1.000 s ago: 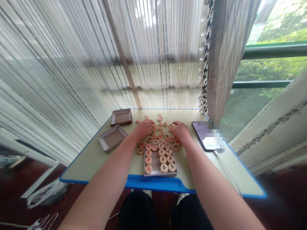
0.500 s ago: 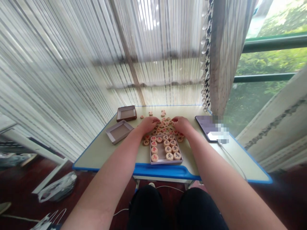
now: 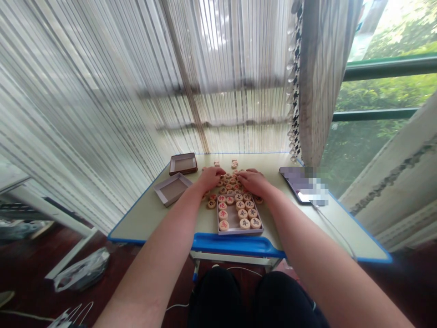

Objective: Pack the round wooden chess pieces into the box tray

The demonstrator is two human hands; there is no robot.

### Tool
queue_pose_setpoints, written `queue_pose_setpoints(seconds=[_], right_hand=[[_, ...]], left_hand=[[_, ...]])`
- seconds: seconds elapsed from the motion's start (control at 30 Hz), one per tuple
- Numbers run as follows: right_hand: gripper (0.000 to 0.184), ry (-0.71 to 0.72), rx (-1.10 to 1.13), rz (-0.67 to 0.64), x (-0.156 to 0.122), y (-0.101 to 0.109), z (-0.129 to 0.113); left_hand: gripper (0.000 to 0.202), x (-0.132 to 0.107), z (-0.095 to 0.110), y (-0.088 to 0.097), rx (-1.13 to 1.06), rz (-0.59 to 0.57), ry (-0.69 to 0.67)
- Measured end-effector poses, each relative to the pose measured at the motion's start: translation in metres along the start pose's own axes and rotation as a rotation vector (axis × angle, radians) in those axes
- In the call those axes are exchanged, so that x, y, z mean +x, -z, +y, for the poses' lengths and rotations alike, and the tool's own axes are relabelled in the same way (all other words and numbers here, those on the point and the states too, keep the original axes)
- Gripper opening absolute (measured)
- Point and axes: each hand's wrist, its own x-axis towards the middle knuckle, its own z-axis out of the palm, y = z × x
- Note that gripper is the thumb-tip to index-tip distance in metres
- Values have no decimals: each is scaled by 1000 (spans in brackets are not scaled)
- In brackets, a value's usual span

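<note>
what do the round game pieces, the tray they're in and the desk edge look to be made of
Round pieces: probably wood, pale tan with a smooth face and red or black characters marked on top. Tray: likely cardboard, with thin matte grey-lilac walls. Desk edge: looks like moulded plastic, glossy blue and rounded, with a shallow groove. Both hands rest on loose pieces behind the tray.

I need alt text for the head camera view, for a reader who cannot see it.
Both hands, left hand and right hand, rest on a heap of round wooden Chinese chess pieces on a blue-edged table. A shallow box nearer the person holds some pieces; two empty box trays lie left, a phone right.
</note>
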Motion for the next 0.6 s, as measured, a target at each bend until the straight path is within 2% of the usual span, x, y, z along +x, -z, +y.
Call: queue_pose_setpoints(seconds=[0.27,0.37,0.5,0.6], right_hand=[[34,-24,40,51,7,-8,15],[35,-26,40,47,9,-11,16],[44,-47,31,84,6,-6,11],[48,-207,27,257,2,5,9]], left_hand=[[34,-3,-2,1,16,72,80],[34,-2,5,-3,0,84,0],[35,9,18,-11,-7,-90,-177],[37,19,21,-13,62,-192,-162]])
